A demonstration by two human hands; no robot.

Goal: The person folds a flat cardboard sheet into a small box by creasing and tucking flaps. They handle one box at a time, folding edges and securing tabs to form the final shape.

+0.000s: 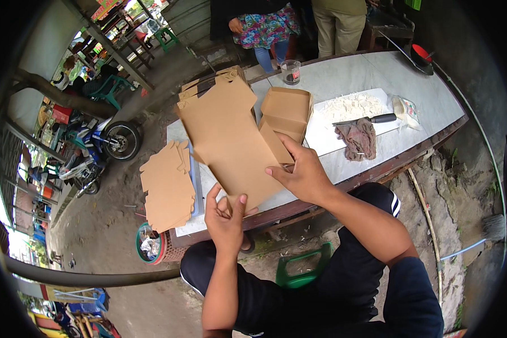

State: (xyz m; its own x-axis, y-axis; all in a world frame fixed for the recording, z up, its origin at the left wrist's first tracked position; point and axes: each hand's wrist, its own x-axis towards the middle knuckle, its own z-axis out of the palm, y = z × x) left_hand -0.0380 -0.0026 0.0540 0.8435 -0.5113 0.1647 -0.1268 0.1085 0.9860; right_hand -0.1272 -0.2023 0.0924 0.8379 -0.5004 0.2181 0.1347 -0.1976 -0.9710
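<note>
A brown cardboard box (231,143), partly folded with its lid panel stretched out flat, is held over the near side of the table. My left hand (225,219) pinches its near edge, thumb on the inside. My right hand (301,172) grips the raised side wall, thumb inside and fingers behind. Just beyond stands a folded box (287,104) with its lid open. To the left lies a pile of flat cardboard blanks (168,188), and more stacked cardboard (231,73) sits behind the held box.
White shreds (355,107) lie on a white sheet with a black-handled knife (377,119), a brown cloth (356,139) and a plastic bag (407,111). A glass (290,72) stands at the far edge. People stand beyond the table (332,76). A bin (152,245) is below left.
</note>
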